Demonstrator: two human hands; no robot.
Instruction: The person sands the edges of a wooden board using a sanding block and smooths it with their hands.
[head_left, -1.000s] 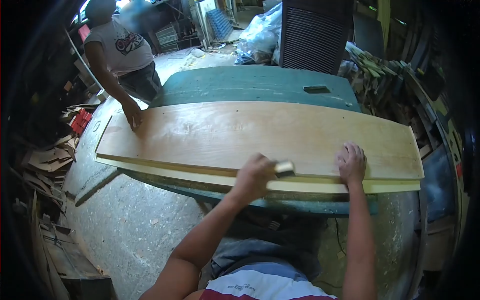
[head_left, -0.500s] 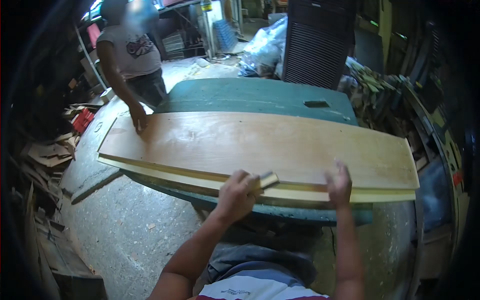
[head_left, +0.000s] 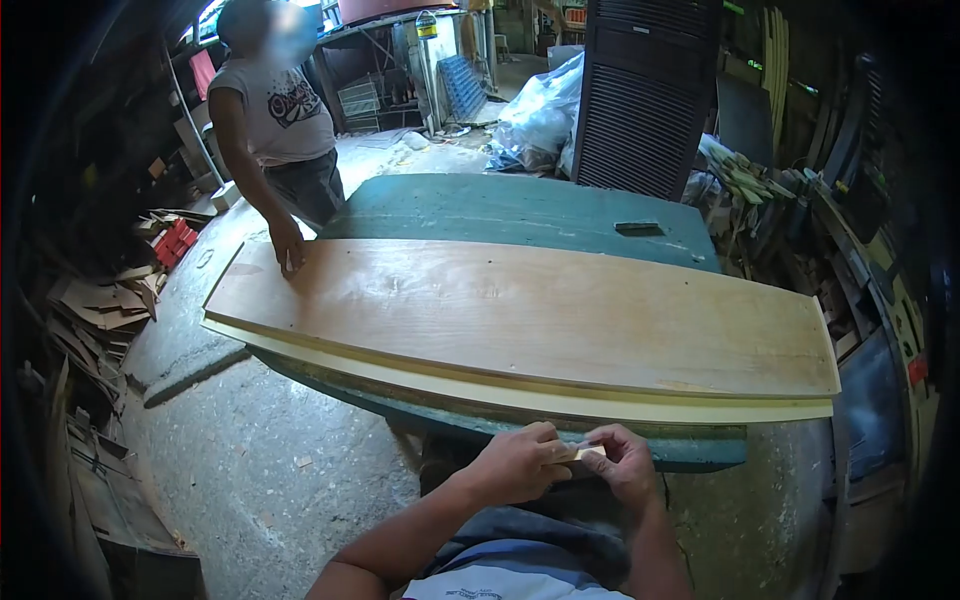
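Left hand [head_left: 515, 464] and right hand [head_left: 627, 464] meet on a small pale block [head_left: 590, 454]

At five o'clock I have both hands nearly closed, thumbs and fingers pinching the block between them; the grip hides part of it. They sit nearer six o'clock than the wooden board [head_left: 530, 312], apart from its edge; I can't tell whether they overhang the green table [head_left: 520, 205]. The board runs from nine o'clock to three, a pale strip [head_left: 480, 391] jutting out under its near edge. Past its far edge, tabletop extends toward twelve. Between nine and ten, a co-worker's hand [head_left: 287, 246] reaches down to the board. Concrete floor [head_left: 270, 480] spreads at eight o'clock, my widest room for moving; scrap wood [head_left: 100, 303] borders it at nine. A louvred panel [head_left: 645, 115] stands at one.
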